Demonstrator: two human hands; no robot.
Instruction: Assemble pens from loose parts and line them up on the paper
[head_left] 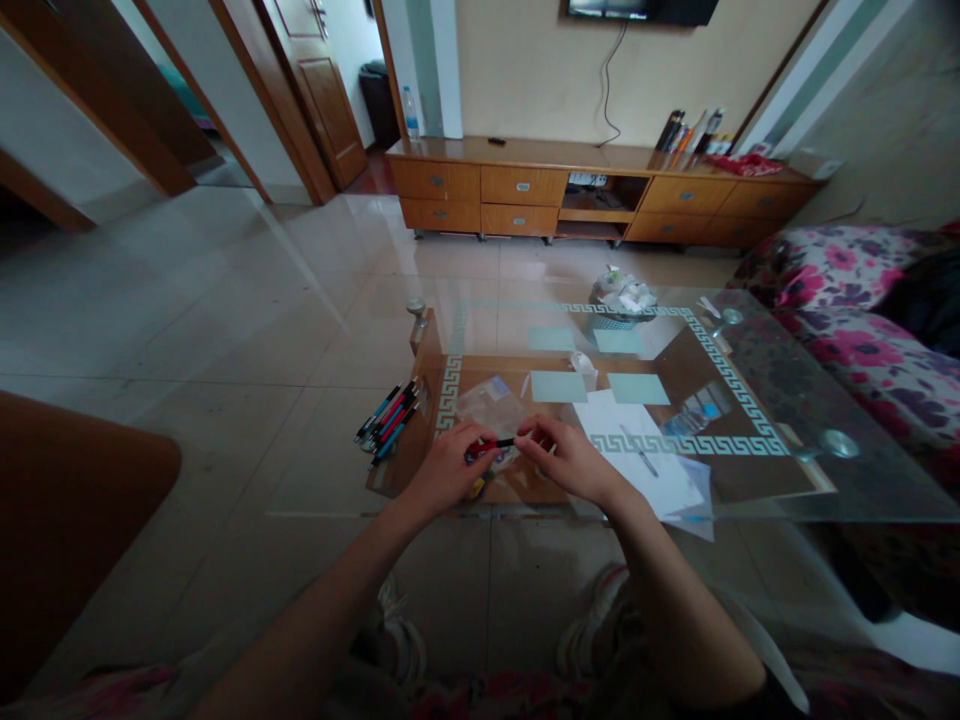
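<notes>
A red and black pen (491,444) is held level over the near side of the glass table (750,400). My left hand (444,466) is closed round its red part. The thumb and fingers of my right hand (564,456) pinch its black end; the fingertips partly cover it. Behind my hands lies a clear plastic bag (489,400). A pile of pens (388,420) in black, blue and red rests at the table's left end. Beneath my left hand a small yellow item (478,487) shows, too covered to name.
White paper sheets (626,470) lie right of my hands, with a pen (646,462) on top. Farther right is a plastic bottle (690,418). A filled waste basket (621,300) stands at the far side. Beyond is a wooden TV cabinet (525,187); a flowered sofa (855,330) is at right.
</notes>
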